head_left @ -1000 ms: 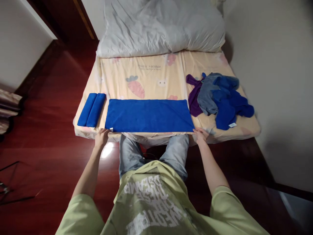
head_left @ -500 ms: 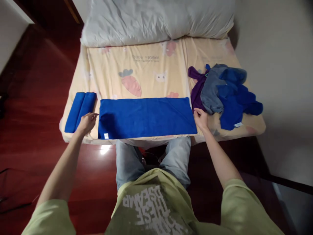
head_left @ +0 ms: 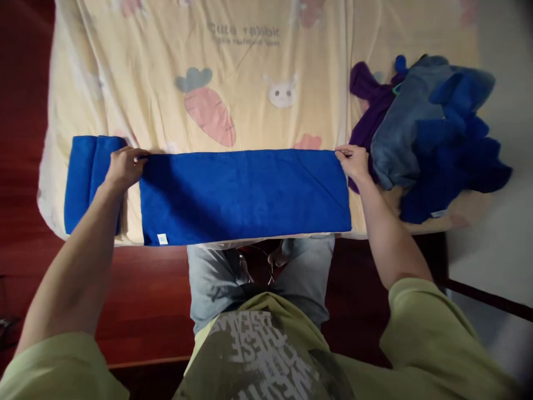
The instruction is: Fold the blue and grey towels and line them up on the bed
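By the folded bundle (head_left: 79, 183), my left hand (head_left: 124, 166) had just shifted to pinch the blue cloth's (head_left: 250, 194) far corner; the cloth lay flat on the sheet (head_left: 250, 66) (tag (head_left: 162, 239) towards me), and my right hand (head_left: 355, 162) pinched the other far corner, giving me, I judged, that edge.

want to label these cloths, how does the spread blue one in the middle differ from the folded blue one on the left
The spread cloth lies flat and wide from side to side; the folded cloth is a narrower bundle, longer front to back. The spread cloth has an open, nearly smooth face, while the folded cloth shows two thick halves with a groove between. Both are blue and lie on the patterned sheet.
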Tool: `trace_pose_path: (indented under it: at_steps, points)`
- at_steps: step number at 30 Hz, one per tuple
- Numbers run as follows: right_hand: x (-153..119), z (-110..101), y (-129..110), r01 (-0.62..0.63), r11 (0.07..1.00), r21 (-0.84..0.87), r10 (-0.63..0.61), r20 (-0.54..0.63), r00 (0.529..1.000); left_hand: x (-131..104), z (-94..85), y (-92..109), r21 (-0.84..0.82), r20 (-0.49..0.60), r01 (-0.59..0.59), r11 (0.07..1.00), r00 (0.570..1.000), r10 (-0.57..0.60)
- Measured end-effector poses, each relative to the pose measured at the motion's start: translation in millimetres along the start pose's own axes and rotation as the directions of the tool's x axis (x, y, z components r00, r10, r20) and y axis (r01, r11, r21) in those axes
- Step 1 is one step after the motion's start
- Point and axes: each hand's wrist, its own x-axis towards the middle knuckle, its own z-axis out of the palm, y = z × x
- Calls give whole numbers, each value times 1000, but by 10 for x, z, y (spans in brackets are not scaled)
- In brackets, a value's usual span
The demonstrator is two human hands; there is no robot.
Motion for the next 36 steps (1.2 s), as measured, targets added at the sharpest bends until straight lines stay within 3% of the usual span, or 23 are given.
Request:
trace_pose_path:
  at_steps: [2,6,10,13,15,18,19,21,24,26,31,33,36]
  points:
    - [23,-64,21,23,1000,-2,-23,9,1000,28,-29,-1,-6,-1,26,1000,1000,-26]
    - [103,-123,19,29,1000,3,-28,-108,994,88,-134,41,-40,-91,52,998,994,-55]
    - [230,-60,-6,-20,999,38,25,-160,987,192,-181,54,-63,-166,95,993,981,-105]
    - [251,8,-68,-51,998,29,55,-165,985,253,-145,81,-105,-143,139,985,978,-153]
    - [164,59,-170,-36,997,-63,25,-179,984,238,-82,187,-151,-146,158,976,973,-180]
    - [-137,203,-418,57,963,-263,-113,-204,972,90,92,532,-169,-270,147,975,944,-189]
    - [-261,277,-501,103,944,-314,-162,-168,972,12,171,678,-152,-286,136,979,942,-175]
    - [-487,448,-614,216,905,-367,-222,26,975,-155,339,948,-118,-216,121,986,966,-144]
    - [-630,637,-570,324,866,-382,-216,300,929,-334,544,1156,-115,-109,138,984,983,-151]
    - [-566,635,-436,318,861,-396,-198,315,928,-350,614,1135,-138,-119,147,979,979,-164]
    - [-311,381,-255,205,896,-394,-152,162,975,-201,593,974,-212,-179,94,973,975,-133]
    - [-387,340,-294,230,899,-373,-172,183,968,-251,557,1007,-207,-187,114,972,970,-153]
    - [-721,323,-299,298,892,-340,-217,257,942,-595,526,1102,-172,-158,127,977,975,-155]
